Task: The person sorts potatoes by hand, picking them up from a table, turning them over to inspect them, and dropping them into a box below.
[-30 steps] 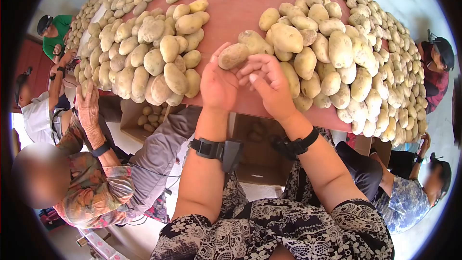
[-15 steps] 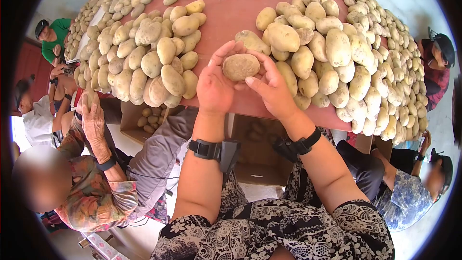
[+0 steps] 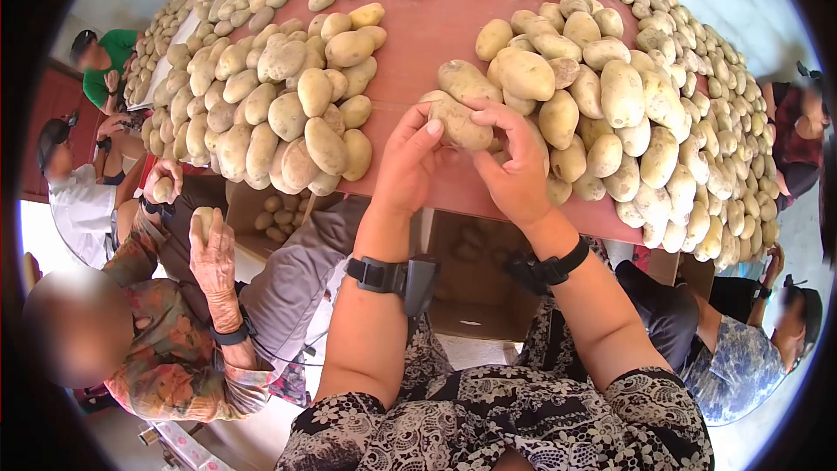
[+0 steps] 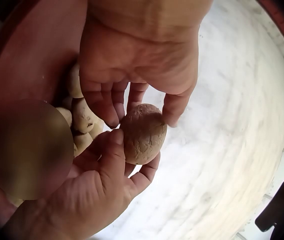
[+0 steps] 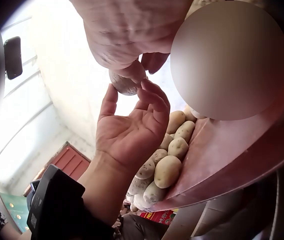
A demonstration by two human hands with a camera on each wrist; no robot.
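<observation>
Both hands hold one oval potato [image 3: 464, 126] over the table's near edge. In the head view, my left hand [image 3: 406, 164] grips its left end, the thumb lying along the near side. My right hand [image 3: 514, 173] pinches the right end between thumb and fingers. The left wrist view shows the potato's [image 4: 144, 134] rough, cracked brown skin, with fingers of both hands around it. Most of the potato [image 5: 125, 84] is covered by the fingers in the right wrist view. Just beyond it, another potato [image 3: 467, 80] lies at the edge of the right heap.
Potato heaps stand left [image 3: 288, 105] and right [image 3: 602, 96] on the red table [image 3: 418, 35]. Open cardboard boxes, one a brown box [image 3: 471, 296], stand below its edge. At left, a seated person in a patterned shirt [image 3: 187, 331] handles potatoes; others sit around the table.
The potato has turned from lying across my fingers to being pinched at both ends, and sits slightly farther right. The left neighbour's hands have moved apart, with potatoes showing in them.
</observation>
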